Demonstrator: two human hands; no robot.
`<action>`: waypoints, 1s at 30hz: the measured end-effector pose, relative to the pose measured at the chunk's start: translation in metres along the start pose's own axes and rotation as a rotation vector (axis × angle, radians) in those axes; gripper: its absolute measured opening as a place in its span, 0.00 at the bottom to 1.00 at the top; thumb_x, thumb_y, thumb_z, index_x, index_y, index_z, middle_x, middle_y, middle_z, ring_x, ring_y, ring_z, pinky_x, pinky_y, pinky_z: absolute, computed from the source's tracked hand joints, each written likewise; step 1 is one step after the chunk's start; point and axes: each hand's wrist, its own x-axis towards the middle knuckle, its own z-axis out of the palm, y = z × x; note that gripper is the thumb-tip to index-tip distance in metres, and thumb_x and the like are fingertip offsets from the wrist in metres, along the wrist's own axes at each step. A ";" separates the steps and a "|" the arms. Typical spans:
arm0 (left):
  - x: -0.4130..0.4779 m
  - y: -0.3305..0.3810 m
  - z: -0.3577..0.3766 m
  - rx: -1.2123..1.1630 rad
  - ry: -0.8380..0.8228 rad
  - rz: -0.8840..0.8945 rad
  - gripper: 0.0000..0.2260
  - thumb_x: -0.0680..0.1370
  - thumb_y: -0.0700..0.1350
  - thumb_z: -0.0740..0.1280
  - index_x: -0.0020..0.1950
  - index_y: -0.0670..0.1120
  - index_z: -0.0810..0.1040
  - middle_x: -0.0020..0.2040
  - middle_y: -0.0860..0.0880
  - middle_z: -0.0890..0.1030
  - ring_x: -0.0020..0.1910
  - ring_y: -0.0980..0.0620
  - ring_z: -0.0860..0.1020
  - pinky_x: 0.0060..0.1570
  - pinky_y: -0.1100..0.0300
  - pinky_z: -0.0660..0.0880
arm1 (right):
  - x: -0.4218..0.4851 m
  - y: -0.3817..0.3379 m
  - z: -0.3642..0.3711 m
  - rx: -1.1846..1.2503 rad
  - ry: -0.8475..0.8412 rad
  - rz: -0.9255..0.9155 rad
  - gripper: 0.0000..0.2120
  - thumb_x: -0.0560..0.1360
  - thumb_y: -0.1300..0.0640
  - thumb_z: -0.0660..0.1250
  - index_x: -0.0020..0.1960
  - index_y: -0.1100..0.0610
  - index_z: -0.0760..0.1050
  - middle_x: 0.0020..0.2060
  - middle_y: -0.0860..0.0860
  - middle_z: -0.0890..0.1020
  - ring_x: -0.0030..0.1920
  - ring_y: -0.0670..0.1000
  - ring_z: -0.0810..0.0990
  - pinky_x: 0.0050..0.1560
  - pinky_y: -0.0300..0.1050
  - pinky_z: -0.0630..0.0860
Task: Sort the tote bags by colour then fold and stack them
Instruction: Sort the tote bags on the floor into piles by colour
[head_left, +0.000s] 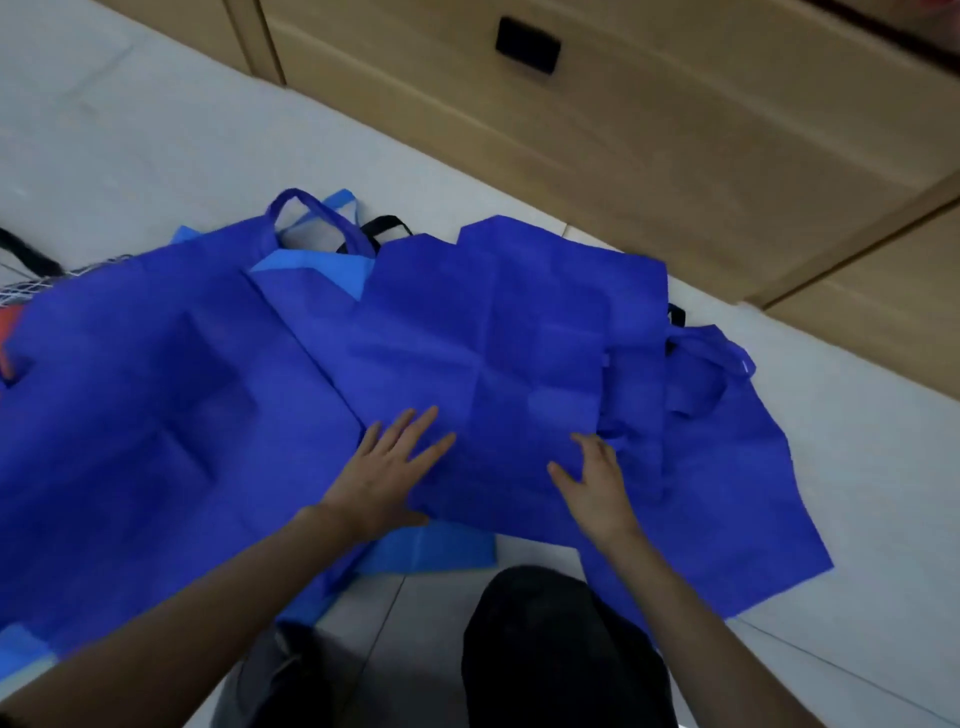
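Several dark blue tote bags lie spread on the pale tiled floor. The middle dark blue bag (498, 353) shows square fold creases. My left hand (387, 478) rests flat on its near left edge with fingers spread. My right hand (597, 478) presses on its near right part, fingers straight. A larger dark blue bag (145, 415) lies to the left, its handle (317, 213) at the far end. Another dark blue bag (727, 467) lies under the middle one on the right. Light blue bags (431, 551) peek out beneath the pile.
Wooden drawer fronts (649, 130) with a black recessed handle (527, 45) run along the far side. A white wire basket (31, 288) and something red (10, 327) sit at the left edge. Black handles (384, 228) stick out behind the pile. My dark-clothed knee (561, 649) is below.
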 end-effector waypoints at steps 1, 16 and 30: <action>0.004 0.001 0.005 0.029 -0.027 -0.032 0.55 0.48 0.65 0.78 0.70 0.48 0.64 0.67 0.39 0.72 0.62 0.38 0.75 0.50 0.40 0.75 | 0.006 0.006 0.000 0.010 0.032 0.060 0.28 0.77 0.54 0.66 0.72 0.61 0.61 0.71 0.59 0.62 0.70 0.59 0.63 0.68 0.47 0.62; 0.051 -0.033 -0.023 -0.180 -0.103 -0.149 0.45 0.71 0.63 0.67 0.77 0.50 0.43 0.77 0.46 0.53 0.73 0.47 0.61 0.67 0.55 0.62 | 0.096 -0.046 -0.019 0.217 0.180 0.003 0.08 0.77 0.60 0.64 0.55 0.62 0.72 0.56 0.54 0.71 0.48 0.49 0.73 0.48 0.35 0.67; 0.090 -0.070 -0.094 -1.153 0.463 -0.653 0.38 0.73 0.50 0.71 0.76 0.49 0.53 0.72 0.47 0.59 0.72 0.51 0.60 0.64 0.67 0.58 | 0.095 -0.159 -0.083 0.279 0.164 -0.685 0.08 0.74 0.70 0.65 0.42 0.59 0.73 0.63 0.42 0.68 0.61 0.29 0.66 0.54 0.24 0.66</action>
